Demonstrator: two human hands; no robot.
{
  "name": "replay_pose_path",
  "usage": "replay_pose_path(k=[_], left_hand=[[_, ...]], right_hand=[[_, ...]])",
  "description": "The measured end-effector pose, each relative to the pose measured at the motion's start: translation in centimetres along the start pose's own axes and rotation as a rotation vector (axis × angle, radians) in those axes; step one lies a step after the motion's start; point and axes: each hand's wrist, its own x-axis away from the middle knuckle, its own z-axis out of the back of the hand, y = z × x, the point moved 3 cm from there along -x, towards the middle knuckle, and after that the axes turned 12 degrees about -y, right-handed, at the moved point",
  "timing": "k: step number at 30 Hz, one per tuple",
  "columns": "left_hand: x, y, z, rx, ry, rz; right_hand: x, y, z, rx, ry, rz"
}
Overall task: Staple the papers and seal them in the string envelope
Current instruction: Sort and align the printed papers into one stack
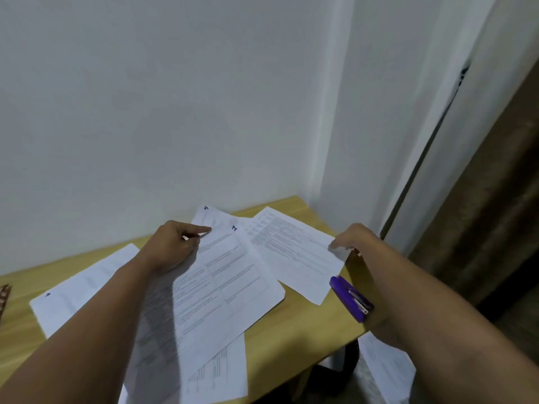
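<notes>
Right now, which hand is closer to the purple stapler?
Right. The right hand pinches a sheet just beyond the purple stapler; the left hand presses papers far across the table.

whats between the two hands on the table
In the head view, overlapping printed sheets span from the left hand to the right hand.

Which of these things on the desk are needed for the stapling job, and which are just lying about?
Part of the job:
- printed sheets, spread loosely over the wooden desk
- purple stapler
- left hand and right hand, each on a sheet

Just lying about:
- sheet below the desk edge
- patterned object at the left edge, unidentifiable

No envelope is visible.
</notes>
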Motion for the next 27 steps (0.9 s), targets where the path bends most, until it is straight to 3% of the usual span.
replay_pose_path(k=[4, 8, 16, 22, 27], left_hand=[[-0.3, 0.2, -0.5, 0.014, -0.007, 0.008], [0.0, 0.9, -0.5, 0.028, 0.001, -0.002], [2.0, 4.9, 1.3, -0.004, 0.055, -0.095], [4.9, 9.0, 4.9, -0.041, 0.124, -0.159], [8.4, 11.6, 8.6, -0.059, 0.218, -0.209]], right_hand=[[-0.7, 1.5, 0.3, 0.049, 0.067, -0.057], [-1.3, 2.8, 0.2, -0.083, 0.205, -0.021], [5.3, -1.1, 1.5, -0.662, 0.463, 0.526], [14.3, -7.8, 3.1, -0.717, 0.328, 0.935], [21.3, -12.2, 3.1, -0.596, 0.173, 1.126]])
